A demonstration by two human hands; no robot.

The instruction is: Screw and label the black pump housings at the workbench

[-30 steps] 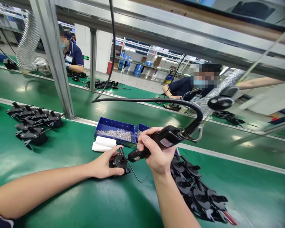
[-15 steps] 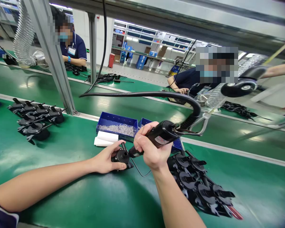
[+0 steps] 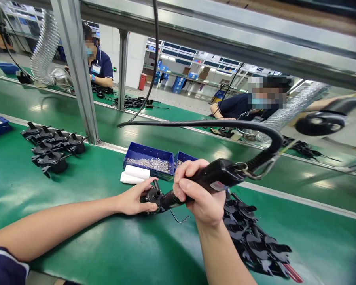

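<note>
On the green tabletop, my left hand (image 3: 135, 200) is closed around a small round black plastic housing (image 3: 153, 194) with a short pipe on top. A thin dark wire (image 3: 180, 221) bends out from its right side. My right hand (image 3: 203, 196) grips a black electric screwdriver (image 3: 215, 176), tilted nearly flat. The screwdriver's nose meets the housing's right side; its bit is hidden there. From the back of the tool a thick black cable (image 3: 268, 138) curves up and away.
Blue bins (image 3: 150, 160) of small metal parts stand behind my hands, by white paper (image 3: 135, 174). Black housings lie in groups at left (image 3: 55, 146) and right (image 3: 256, 241). A metal post (image 3: 80, 79) rises at left. Two co-workers (image 3: 102, 65) (image 3: 240, 103) sit across.
My right hand has tipped the screwdriver flatter, its back end going right and slightly down, and its nose now meets the housing. My left hand keeps its hold. The camera view has shifted slightly.
</note>
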